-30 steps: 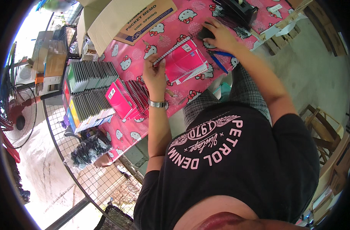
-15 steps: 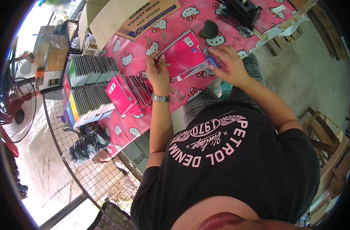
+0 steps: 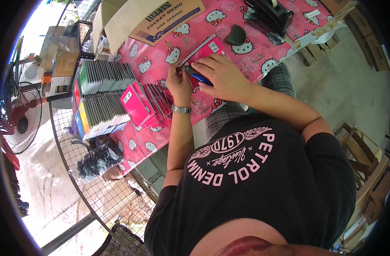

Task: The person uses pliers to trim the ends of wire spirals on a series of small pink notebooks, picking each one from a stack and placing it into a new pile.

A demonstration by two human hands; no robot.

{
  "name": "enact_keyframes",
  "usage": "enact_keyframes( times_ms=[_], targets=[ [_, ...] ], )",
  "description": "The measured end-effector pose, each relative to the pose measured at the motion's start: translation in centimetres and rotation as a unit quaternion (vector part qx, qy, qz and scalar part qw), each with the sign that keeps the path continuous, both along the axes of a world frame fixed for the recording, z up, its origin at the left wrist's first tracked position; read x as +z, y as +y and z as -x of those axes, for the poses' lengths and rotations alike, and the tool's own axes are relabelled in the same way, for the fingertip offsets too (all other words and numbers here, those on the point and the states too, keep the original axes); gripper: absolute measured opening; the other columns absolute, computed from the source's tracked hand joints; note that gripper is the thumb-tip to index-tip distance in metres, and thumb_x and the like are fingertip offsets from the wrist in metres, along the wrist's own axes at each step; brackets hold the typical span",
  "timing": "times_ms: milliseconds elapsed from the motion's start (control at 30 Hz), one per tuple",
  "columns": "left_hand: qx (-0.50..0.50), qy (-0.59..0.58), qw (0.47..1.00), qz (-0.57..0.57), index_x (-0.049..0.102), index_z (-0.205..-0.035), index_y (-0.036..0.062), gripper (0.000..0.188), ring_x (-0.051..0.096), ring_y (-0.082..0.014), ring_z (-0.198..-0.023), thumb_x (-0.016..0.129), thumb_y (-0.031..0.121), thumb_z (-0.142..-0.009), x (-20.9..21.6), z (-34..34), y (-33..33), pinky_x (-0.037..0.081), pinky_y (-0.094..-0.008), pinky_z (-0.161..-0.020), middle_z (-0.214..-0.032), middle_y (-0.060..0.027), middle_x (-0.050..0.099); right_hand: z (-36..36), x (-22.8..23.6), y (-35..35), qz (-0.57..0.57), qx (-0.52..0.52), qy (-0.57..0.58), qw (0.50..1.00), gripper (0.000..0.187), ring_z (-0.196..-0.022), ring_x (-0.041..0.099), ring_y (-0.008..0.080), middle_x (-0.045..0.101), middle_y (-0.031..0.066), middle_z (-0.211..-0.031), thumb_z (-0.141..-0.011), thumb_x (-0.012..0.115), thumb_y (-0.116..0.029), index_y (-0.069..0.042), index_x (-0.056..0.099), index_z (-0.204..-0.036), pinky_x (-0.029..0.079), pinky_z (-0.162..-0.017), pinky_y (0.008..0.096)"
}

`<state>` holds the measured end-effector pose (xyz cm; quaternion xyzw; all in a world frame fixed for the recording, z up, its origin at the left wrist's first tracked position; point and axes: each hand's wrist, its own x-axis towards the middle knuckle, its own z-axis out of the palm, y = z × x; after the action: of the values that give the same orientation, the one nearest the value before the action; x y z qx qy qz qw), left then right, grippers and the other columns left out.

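Note:
A pink spiral notebook [image 3: 213, 48] lies on the table in front of me, its coil running along the left edge. My left hand [image 3: 179, 85] is closed at the lower end of that coil, fingertips pinching the notebook's corner. My right hand [image 3: 225, 77] is wrapped round a pair of pliers with blue handles [image 3: 199, 77]. The jaws point left and meet my left fingertips at the coil's end; exactly what they touch is too small to make out. My right hand and forearm cover most of the notebook.
Left of my left forearm, several pink notebooks [image 3: 137, 103] lie fanned out beside tall rows of spiral notebooks [image 3: 105, 77]. A cardboard box [image 3: 165, 21] stands at the back. Farther right are a dark green dish-like piece [image 3: 236, 35], loose black coils [image 3: 263, 27] and a black tape dispenser [image 3: 272, 15].
My right hand has moved left across the notebook with the pliers, bringing their jaws to my left fingertips. My left hand has stayed by the coil's lower end.

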<state>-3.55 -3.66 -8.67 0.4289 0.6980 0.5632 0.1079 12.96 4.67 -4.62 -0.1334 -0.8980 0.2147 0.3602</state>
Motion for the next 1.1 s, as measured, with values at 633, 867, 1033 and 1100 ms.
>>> enact_keyframes(
  times_ms=[633,867,1033,1100],
  targets=[
    [0.169,0.442,0.880,0.044,0.065,-0.098,0.0042,0.018,0.059,-0.0314,-0.091,0.058,0.009,-0.082,16.9,6.5,-7.6,0.043,-0.0431,-0.085,-0.093,-0.0130,0.065,-8.6,-9.6,7.4,0.200,-0.125,-0.099,0.967,0.047,-0.098,0.064,0.0361,0.065,0.0191,-0.104,-0.073,0.074,-0.016,-0.005,0.062,-0.117,0.050,-0.088,0.0424],
    [0.102,0.376,0.881,0.270,0.050,-0.132,0.0080,0.053,0.047,-0.0380,-0.125,0.064,0.017,-0.083,9.0,13.1,-10.2,0.032,-0.0463,-0.107,-0.130,-0.0223,0.053,-1.5,-5.1,5.1,0.049,-0.114,0.029,0.992,0.043,-0.112,0.056,0.0348,0.062,0.0144,-0.115,-0.079,0.072,-0.018,-0.008,0.062,-0.120,0.044,-0.097,0.0443],
    [0.203,0.190,0.932,0.232,0.035,-0.146,0.0023,0.074,0.039,-0.0315,-0.137,0.068,0.036,-0.090,6.8,14.4,-12.4,0.032,-0.0384,-0.111,-0.148,-0.0215,0.040,8.0,-1.2,-1.5,0.436,0.193,-0.024,0.879,0.050,-0.114,0.059,0.0219,0.061,0.0143,-0.125,-0.093,0.064,-0.033,-0.003,0.055,-0.132,0.045,-0.098,0.0342],
    [0.183,-0.152,0.955,0.178,0.036,-0.146,0.0013,0.072,0.045,-0.0276,-0.132,0.065,0.039,-0.092,6.8,14.1,-13.2,0.037,-0.0368,-0.108,-0.144,-0.0180,0.045,11.0,0.8,-4.1,0.544,0.247,-0.106,0.795,0.062,-0.123,0.053,0.0242,0.055,0.0186,-0.134,-0.094,0.062,-0.034,0.001,0.043,-0.141,0.043,-0.102,0.0378]
  ],
)
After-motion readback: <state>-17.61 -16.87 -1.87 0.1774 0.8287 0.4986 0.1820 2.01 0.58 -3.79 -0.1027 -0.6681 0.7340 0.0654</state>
